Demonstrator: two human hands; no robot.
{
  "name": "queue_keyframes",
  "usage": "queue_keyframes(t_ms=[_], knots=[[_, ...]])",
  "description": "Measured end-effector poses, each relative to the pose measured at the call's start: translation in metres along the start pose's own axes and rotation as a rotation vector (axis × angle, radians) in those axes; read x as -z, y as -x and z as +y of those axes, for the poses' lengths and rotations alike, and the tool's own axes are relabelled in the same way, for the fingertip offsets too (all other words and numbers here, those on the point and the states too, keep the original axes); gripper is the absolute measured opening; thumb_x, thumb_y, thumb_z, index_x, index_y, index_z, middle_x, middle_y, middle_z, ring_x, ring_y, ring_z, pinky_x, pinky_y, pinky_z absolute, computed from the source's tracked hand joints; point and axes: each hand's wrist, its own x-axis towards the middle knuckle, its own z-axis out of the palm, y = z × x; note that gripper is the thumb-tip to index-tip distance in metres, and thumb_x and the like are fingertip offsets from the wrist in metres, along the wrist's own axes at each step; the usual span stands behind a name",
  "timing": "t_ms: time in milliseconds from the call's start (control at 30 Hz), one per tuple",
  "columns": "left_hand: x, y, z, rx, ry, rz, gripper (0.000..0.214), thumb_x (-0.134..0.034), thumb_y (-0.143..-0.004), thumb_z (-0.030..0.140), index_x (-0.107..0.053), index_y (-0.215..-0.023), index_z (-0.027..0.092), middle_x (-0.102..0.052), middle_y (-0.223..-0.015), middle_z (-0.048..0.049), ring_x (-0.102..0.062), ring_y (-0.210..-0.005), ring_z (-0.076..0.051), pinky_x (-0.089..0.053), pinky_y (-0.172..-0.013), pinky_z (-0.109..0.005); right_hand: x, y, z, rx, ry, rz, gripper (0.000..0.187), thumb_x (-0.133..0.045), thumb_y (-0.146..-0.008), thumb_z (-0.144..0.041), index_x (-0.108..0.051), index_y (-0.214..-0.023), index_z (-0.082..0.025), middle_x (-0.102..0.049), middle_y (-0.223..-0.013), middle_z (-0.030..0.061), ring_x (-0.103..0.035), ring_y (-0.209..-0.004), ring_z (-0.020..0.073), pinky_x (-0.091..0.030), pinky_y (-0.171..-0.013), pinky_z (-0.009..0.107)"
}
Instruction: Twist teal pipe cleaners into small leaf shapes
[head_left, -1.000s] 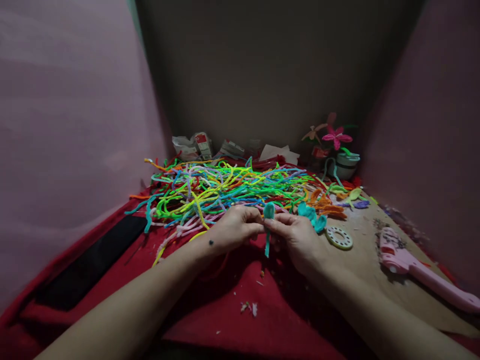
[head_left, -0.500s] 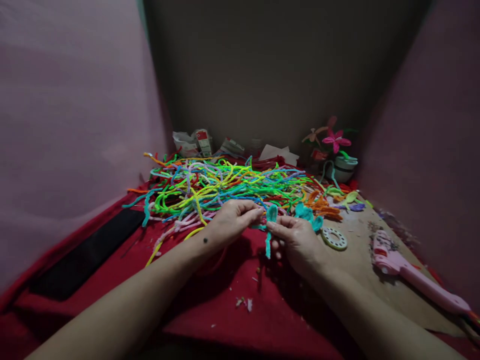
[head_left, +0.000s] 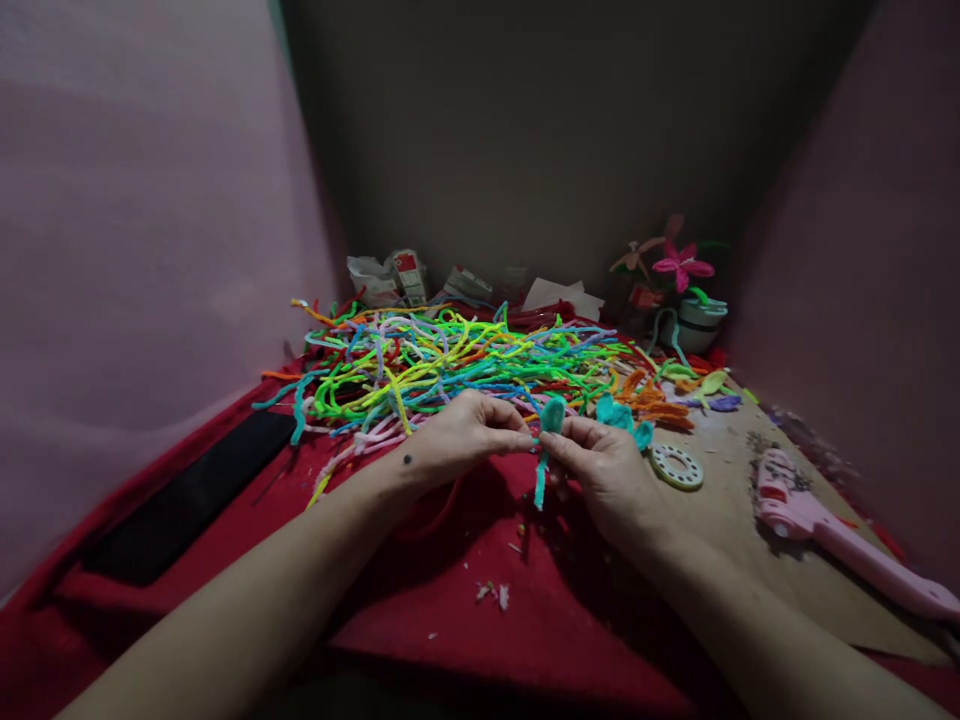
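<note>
Both my hands meet at the middle of the view over a red cloth. Between them is a teal pipe cleaner bent into a small loop on top, with its tail hanging down. My left hand pinches it from the left with closed fingers. My right hand pinches it from the right just below the loop. Right behind my hands lies a big tangled pile of coloured pipe cleaners.
Teal petal shapes and orange pieces lie beside my right hand. A white ring and a pink glue gun rest on a brown board. A pot of pipe-cleaner flowers stands back right. A black strip lies left.
My left hand had loosened its pinch half a second ago and has closed on the teal piece again. The view shifted slightly; the hands stay in place.
</note>
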Motion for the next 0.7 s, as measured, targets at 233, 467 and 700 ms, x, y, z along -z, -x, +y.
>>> queue_keyframes(t_ms=[233,467,700], knots=[[-0.006,0.003,-0.004,0.054,0.203,0.005,0.014,-0.057,-0.066,0.026,-0.062,-0.061,0.013,-0.048,-0.050,0.0020,-0.040,-0.048,-0.008,-0.029,-0.047,-0.021,0.001,0.008,0.005,0.507,0.484,0.143,0.012,-0.048,-0.081,-0.020,-0.056,-0.073,-0.018,-0.054,-0.068,0.0014,-0.048,-0.063,0.0128,-0.038,-0.060,0.024],[-0.014,0.011,0.006,-0.003,0.088,0.146,0.014,-0.053,-0.065,0.022,-0.059,-0.055,0.014,-0.049,-0.049,0.0024,-0.042,-0.049,-0.009,-0.033,-0.052,-0.023,0.001,0.011,0.009,0.777,0.564,0.142,0.012,-0.046,-0.082,-0.011,-0.053,-0.078,-0.020,-0.055,-0.071,0.0018,-0.051,-0.066,0.0133,-0.040,-0.060,0.025],[-0.017,0.024,0.013,-0.275,-0.569,0.323,0.017,-0.048,-0.071,0.018,-0.062,-0.062,0.015,-0.060,-0.061,-0.0019,-0.050,-0.059,-0.012,-0.037,-0.060,-0.024,0.002,0.008,0.013,0.840,0.575,0.116,0.014,-0.047,-0.082,-0.010,-0.053,-0.084,-0.021,-0.056,-0.074,0.0020,-0.053,-0.069,0.0135,-0.043,-0.065,0.027]])
